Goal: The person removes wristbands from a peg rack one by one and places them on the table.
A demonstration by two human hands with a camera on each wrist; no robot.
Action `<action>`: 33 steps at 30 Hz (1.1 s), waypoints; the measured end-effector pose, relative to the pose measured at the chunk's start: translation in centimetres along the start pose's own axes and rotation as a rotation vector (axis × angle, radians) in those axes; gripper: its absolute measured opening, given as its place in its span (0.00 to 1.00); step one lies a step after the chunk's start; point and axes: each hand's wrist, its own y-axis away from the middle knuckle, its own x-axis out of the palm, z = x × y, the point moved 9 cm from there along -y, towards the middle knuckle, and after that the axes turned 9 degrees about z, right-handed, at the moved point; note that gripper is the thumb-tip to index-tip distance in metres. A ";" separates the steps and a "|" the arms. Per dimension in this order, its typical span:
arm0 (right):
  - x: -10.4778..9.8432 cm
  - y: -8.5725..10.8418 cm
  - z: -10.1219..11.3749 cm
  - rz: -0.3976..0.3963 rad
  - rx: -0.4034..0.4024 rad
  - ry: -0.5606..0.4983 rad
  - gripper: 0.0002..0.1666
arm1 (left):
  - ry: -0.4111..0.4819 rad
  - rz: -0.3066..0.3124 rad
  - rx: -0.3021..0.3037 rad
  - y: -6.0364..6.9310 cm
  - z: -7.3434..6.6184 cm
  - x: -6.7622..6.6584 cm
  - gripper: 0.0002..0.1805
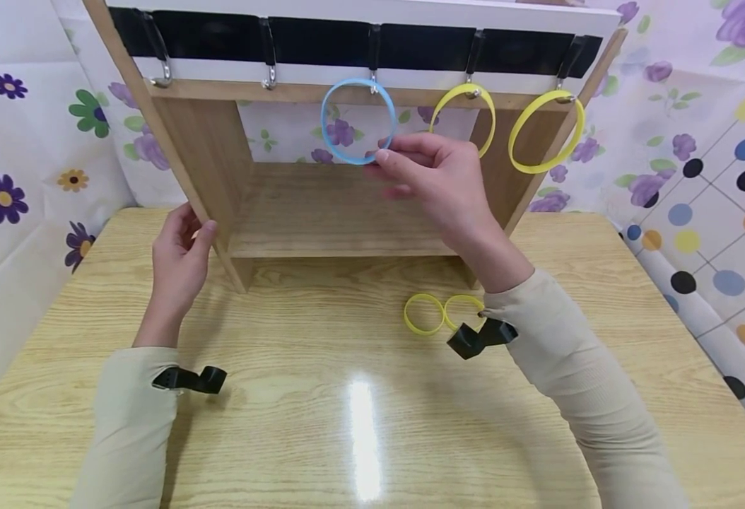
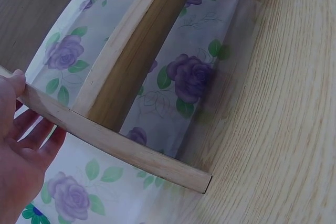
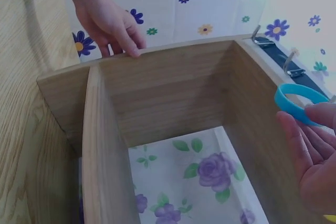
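My right hand point(image 1: 439, 177) pinches a thin blue ring point(image 1: 324, 124) between thumb and fingers at its lower right edge. The top of this ring is at the middle hook point(image 1: 373, 79) of the wooden shelf unit point(image 1: 341, 219); whether it hangs on the hook I cannot tell. In the right wrist view the blue ring point(image 3: 294, 111) shows tilted above the fingertips. My left hand point(image 1: 182, 258) grips the front edge of the unit's left side panel point(image 2: 110, 139), thumb on one side and fingers on the other. Two yellow rings, one point(image 1: 492, 120) and another point(image 1: 541, 168), hang from the two right hooks.
Two more yellow rings, one point(image 1: 406, 314) and its neighbour point(image 1: 447, 311), lie side by side on the wood-grain table point(image 1: 283, 424). The left hooks, one point(image 1: 164, 74) at the end and one point(image 1: 269, 78) beside it, carry no ring. Patterned sheets point(image 1: 684, 198) surround the table.
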 end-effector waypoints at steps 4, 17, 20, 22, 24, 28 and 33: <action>0.1 0.1 0.7 -0.009 -0.018 -0.015 0.13 | 0.005 0.001 0.003 0.0 -0.1 0.0 0.23; 0.4 -0.1 2.3 -0.040 -0.056 -0.081 0.12 | 0.014 -0.002 0.008 0.1 -0.1 0.0 0.22; 0.5 0.0 2.5 -0.033 -0.058 -0.084 0.12 | 0.016 -0.005 0.013 0.0 -0.2 0.0 0.22; 0.5 0.1 2.6 -0.025 -0.073 -0.078 0.13 | 0.019 -0.007 0.018 0.0 -0.2 0.0 0.22; 0.6 0.3 2.6 -0.017 -0.091 -0.078 0.13 | 0.021 -0.008 0.020 0.1 -0.2 0.0 0.22; 0.6 0.5 2.8 -0.004 -0.126 -0.078 0.11 | 0.021 -0.008 0.015 0.1 0.0 0.0 0.22; 0.4 0.9 2.4 0.006 -0.130 -0.056 0.12 | 0.024 -0.009 0.014 0.0 0.0 0.0 0.22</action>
